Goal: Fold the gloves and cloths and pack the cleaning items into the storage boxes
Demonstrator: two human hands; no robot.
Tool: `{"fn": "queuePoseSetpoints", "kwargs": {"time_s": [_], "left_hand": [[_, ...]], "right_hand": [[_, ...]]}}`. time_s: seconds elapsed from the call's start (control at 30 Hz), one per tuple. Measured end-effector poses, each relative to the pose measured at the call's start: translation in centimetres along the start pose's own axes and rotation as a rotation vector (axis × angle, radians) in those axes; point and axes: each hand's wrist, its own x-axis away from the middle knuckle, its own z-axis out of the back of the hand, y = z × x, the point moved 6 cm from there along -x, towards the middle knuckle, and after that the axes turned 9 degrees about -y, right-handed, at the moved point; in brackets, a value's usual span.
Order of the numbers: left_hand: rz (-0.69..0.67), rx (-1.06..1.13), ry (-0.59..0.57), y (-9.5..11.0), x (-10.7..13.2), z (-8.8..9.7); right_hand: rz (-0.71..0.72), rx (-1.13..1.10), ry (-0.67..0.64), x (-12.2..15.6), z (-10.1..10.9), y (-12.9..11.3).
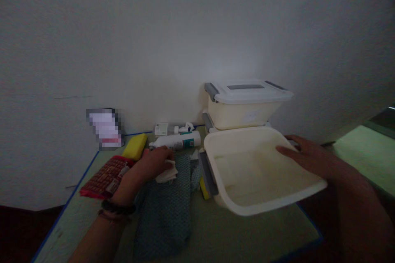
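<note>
My right hand [311, 158] grips the right rim of an open white plastic bin [256, 164], thumb inside and fingers beyond the edge. The bin is tilted toward me, and faint brownish marks show on its inner surface. A grey latch [208, 174] hangs on its left side. My left hand [157, 162] is closed on a crumpled white cloth [166, 172], thin and wipe-like, above a grey-green textured towel [168, 209]. Beside my left wrist lies a red printed packet [106, 176]. Behind it is a yellow sponge [135, 147].
A lidded white bin [247, 111] is stacked on another container at the back by the wall. A white bottle [179, 140] and a spray bottle [166, 129] lie left of it. A blurred phone-like device [106, 128] leans at the back left. Blue tape edges the table [234, 230].
</note>
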Motion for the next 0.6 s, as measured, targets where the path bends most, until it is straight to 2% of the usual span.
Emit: {"fn": "queuePoseSetpoints", "kwargs": {"time_s": [0.03, 0.1, 0.2, 0.33, 0.43, 0.53, 0.6], "left_hand": [[-0.016, 0.024, 0.003, 0.1, 0.2, 0.1], [-0.044, 0.079, 0.013, 0.2, 0.7, 0.5], [-0.073, 0.167, 0.051, -0.2, 1.8, 1.8], [-0.079, 0.41, 0.157, -2.4, 4.5, 4.7], [-0.066, 0.618, 0.288, -4.6, 7.6, 6.9], [-0.045, 0.846, 0.489, -6.6, 10.7, 8.5], [-0.039, 0.914, 0.56, -7.0, 12.1, 8.9]], "right_hand": [[0.003, -0.009, -0.09, 0.2, -0.3, -0.6], [-0.022, -0.028, -0.178, 0.6, -0.7, -1.5], [-0.038, -0.085, -0.229, 0.7, -1.5, -2.7], [0.056, -0.182, -0.316, 0.6, -3.3, -5.1], [0.093, -0.241, -0.399, 1.0, -5.0, -7.5], [0.123, -0.258, -0.359, 1.1, -6.0, -10.4], [0.127, -0.253, -0.342, 1.0, -6.9, -12.2]]}}
